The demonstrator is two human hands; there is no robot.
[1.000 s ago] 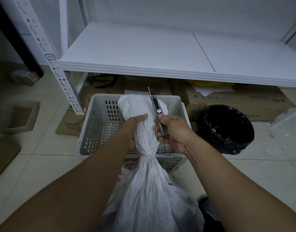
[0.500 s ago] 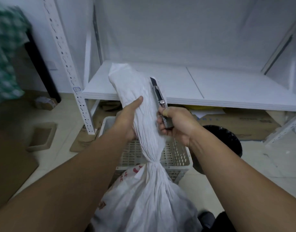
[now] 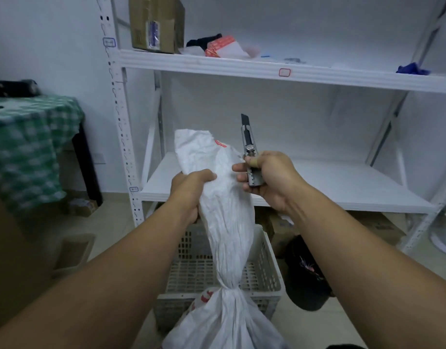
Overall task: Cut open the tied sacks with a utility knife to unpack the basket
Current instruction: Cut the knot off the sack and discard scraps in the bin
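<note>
White metal shelving fills the wall, with a cardboard box and some red-and-white packets up top. Green checked cloth on the left, black bin bag by the floor.

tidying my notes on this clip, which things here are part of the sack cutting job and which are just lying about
In the job:
sack, neck gripped by left hand
knife, blade up, in right hand
basket, behind the sack

Lying about:
box and red packet on upper shelf
blue cloth
bin
checked cloth
</note>
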